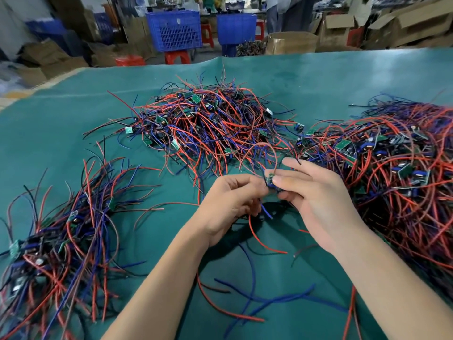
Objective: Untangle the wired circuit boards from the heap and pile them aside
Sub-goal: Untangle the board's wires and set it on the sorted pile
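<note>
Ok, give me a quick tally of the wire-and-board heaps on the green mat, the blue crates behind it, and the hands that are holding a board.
Heaps of wired boards on the mat: 3 (left, middle, right)
Blue crates: 2 ()
Hands holding the board: 2 (left hand, right hand)
Total: 7

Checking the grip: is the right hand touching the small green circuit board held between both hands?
Touching. The head view shows the right hand pinching the small green circuit board with thumb and fingertips.

On the table mat [343, 77] I see three board-and-wire heaps: far centre [208, 123], right [397, 173], near left [56, 236].
</note>
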